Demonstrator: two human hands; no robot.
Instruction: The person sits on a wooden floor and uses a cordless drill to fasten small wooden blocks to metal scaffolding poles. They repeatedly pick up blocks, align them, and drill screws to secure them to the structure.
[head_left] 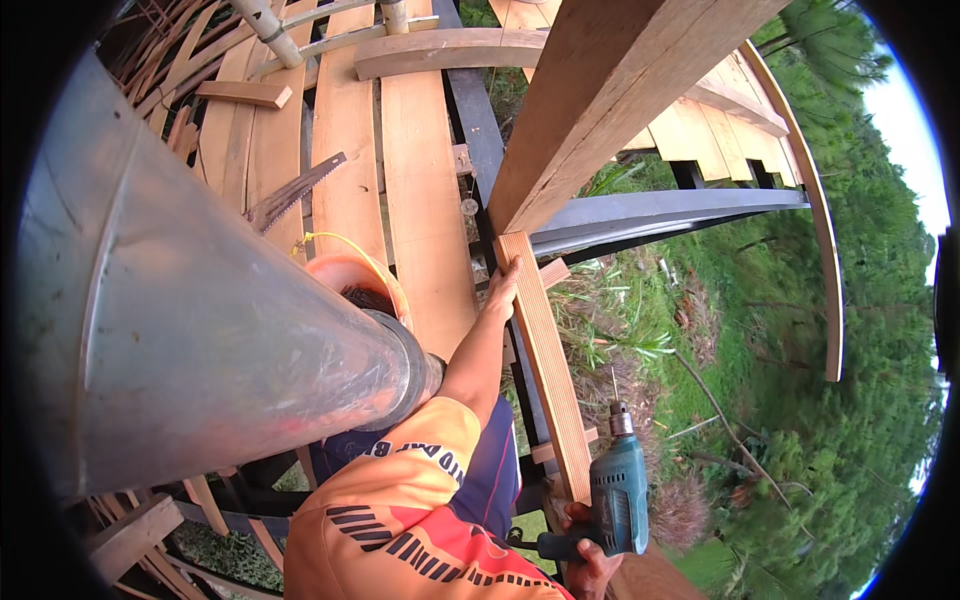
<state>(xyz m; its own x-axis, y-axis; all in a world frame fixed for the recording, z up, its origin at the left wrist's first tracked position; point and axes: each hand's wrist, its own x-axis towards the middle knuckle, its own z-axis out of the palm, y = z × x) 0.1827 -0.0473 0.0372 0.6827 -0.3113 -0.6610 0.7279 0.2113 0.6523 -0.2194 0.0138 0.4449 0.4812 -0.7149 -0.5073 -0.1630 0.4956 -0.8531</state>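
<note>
My left hand (503, 288), at the end of my bent arm in an orange sleeve, grips the upper end of a long wooden batten (548, 365). That end of the batten meets the foot of a thick wooden post (585, 120). Down at the lower right, my right hand (595, 570) is wrapped round the handle of a teal power drill (620, 490). The drill's thin bit (614, 382) points away from me, to the right of the batten and apart from it. Part of my right hand is hidden behind the drill.
A large metal pipe (220, 300) fills the left side. Beyond it are an orange bucket (385, 280), a handsaw (295, 192) and a wood block (245, 94) on deck planks (428, 190). Gaps show between planks. A dark curved beam (670, 212) runs right, above a grassy slope (690, 330).
</note>
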